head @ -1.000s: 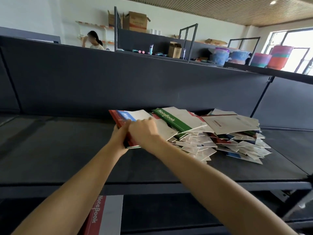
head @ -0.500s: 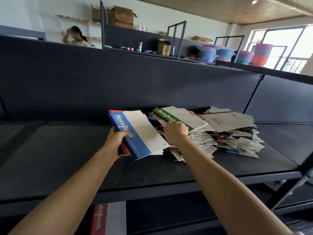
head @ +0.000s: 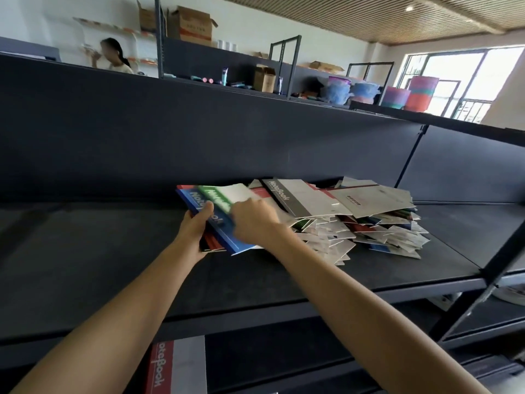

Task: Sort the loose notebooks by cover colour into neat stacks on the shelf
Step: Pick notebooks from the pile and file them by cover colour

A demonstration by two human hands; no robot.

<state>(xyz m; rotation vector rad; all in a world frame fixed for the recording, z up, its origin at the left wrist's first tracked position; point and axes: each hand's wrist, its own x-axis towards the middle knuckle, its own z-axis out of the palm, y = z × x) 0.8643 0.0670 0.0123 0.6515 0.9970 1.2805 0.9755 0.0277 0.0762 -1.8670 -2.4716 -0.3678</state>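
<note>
Left hand [head: 195, 229] is clenched on a blue-spined paper notebook [head: 230, 240]. A green-spined paper notebook [head: 216, 197], grasped by the right hand [head: 255, 220], has been added; colours mixed.

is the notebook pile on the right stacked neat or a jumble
A jumble: the notebook pile lies fanned out on the shelf, covers skewed at different angles with corners sticking out.

Left of the notebook heap [head: 369, 231] the shelf [head: 85, 251] lies open.
</note>
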